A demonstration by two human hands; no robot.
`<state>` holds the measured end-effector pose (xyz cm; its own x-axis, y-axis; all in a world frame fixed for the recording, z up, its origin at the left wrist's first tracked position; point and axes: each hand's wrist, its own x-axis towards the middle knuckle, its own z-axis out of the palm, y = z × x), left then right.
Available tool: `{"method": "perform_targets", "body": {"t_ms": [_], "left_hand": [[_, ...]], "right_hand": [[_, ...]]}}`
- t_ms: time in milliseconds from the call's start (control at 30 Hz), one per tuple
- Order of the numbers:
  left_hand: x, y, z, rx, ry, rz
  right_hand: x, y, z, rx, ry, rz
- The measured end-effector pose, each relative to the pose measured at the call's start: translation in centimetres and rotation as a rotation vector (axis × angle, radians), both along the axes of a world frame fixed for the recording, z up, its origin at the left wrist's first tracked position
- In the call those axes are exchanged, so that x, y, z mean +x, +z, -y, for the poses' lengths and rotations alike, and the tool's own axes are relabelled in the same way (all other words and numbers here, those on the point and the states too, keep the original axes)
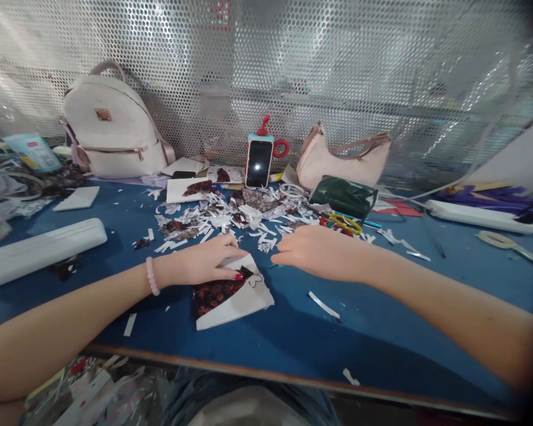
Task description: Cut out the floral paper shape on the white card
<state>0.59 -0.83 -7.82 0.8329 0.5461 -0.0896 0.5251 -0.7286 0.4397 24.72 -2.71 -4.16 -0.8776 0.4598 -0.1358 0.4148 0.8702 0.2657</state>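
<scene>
A white card [249, 302] with a dark red, flower-patterned fabric piece [217, 294] on it lies slightly tilted near the table's front. My left hand [204, 260] grips the card's far left part. Its thumb presses on the fabric by a small black gathered bit, and its other fingers are partly hidden behind the card. A small heart outline [256, 281] shows on the card. To the right of the card, my right hand [315, 251] is closed just above the table. A thin green tip [275, 265] shows under its fingers; what they hold is mostly hidden.
White and patterned scraps [231, 216] are heaped behind my hands. Beyond them stand a phone [258, 164], a cream backpack [115, 124], a pink handbag [342, 157] and a dark green pouch [344, 196]. Yellow-handled scissors [345, 223] lie beside the pouch. The blue table [382, 337] ends close to my lap.
</scene>
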Motion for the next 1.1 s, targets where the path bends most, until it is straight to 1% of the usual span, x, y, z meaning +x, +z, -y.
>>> {"method": "perform_targets", "body": {"t_ms": [133,267,400,500,600,767,867,933,1067,1100], "left_hand": [[0.2,0.3,0.1,0.005,0.003,-0.02],[0.2,0.4,0.3,0.002,0.017,-0.016],[0.0,0.3,0.4,0.007,0.025,-0.01],[-0.1,0.3,0.5,0.0,0.034,-0.017],[0.0,0.4,0.7,-0.018,0.09,-0.013],[0.4,0.9,1.0,-0.016,0.165,0.063],[0.3,1.1,0.8,-0.015,0.243,0.156],[0.0,1.4,0.6,0.002,0.301,0.273],[-0.7,2.4,0.5,0.114,0.5,0.679],[-0.8,2.7,0.7,0.128,0.551,0.751]], "right_hand": [[0.2,-0.1,0.4,-0.008,-0.075,0.013],[0.4,-0.3,0.7,0.0,-0.083,-0.008],[1.3,-1.0,0.7,-0.004,-0.111,-0.047],[2.3,-1.8,0.7,0.009,-0.145,-0.155],[2.9,-2.6,0.8,0.038,-0.179,-0.276],[3.4,-3.9,0.4,0.113,-0.253,-0.415],[3.9,-4.6,-0.1,0.144,-0.286,-0.497],[4.2,-4.8,-0.2,0.162,-0.325,-0.545],[4.3,-5.1,-0.1,0.186,-0.396,-0.615],[4.2,-5.1,-0.1,0.19,-0.4,-0.631]]}}
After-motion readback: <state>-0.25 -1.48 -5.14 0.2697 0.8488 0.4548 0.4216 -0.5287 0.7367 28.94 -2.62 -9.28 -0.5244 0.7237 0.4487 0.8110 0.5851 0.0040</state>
